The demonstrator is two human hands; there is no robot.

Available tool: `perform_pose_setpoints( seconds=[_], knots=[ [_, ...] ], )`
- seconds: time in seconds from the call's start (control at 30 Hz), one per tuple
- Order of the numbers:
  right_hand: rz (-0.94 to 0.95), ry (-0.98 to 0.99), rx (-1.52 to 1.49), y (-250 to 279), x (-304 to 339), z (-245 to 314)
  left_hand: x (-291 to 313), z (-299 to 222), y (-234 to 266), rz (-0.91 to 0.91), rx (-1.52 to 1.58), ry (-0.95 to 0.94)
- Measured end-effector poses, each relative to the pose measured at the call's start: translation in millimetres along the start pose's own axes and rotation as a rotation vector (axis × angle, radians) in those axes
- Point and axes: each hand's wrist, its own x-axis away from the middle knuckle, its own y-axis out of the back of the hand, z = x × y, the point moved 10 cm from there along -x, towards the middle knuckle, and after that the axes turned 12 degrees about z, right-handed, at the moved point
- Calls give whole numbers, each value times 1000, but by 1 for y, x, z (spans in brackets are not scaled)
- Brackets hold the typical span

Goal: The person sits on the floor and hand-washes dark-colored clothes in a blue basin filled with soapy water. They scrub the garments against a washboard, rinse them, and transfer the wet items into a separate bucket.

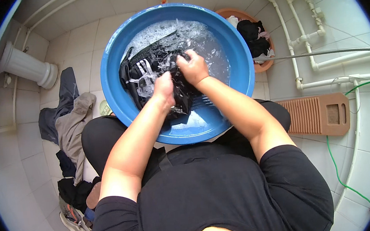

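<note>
A big round blue basin stands in front of me, holding soapy water with foam along its far side. In it lies a soaked black garment with white markings and a ribbed waistband edge. My left hand is closed on the cloth near the middle of the basin. Close by, a little farther away and to the right, my right hand grips a bunched part of the same garment. Folds of the wet cloth hide some fingertips, and one dark fold hangs below my hands toward the near wall.
A brown washboard lies at the right, near a green cord. Behind the basin, an orange tub holds black and white laundry. Grey and beige clothes lie on the left floor, near a white pedestal. White pipes run along the walls.
</note>
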Motion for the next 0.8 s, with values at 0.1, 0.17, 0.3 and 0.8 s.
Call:
perform_pose_setpoints(
  seconds=[0.1,0.17,0.3,0.8],
  knots=[
    [40,108,14,-7,15,20,3,0,-7,6,83,-20],
    [170,440,-100,-22,47,77,-18,6,6,314,149,-44],
    [15,321,51,-12,20,18,1,7,-15,68,182,121],
    [160,-259,214,7,-29,-159,-19,-16,-6,-11,-29,-181]
  ],
)
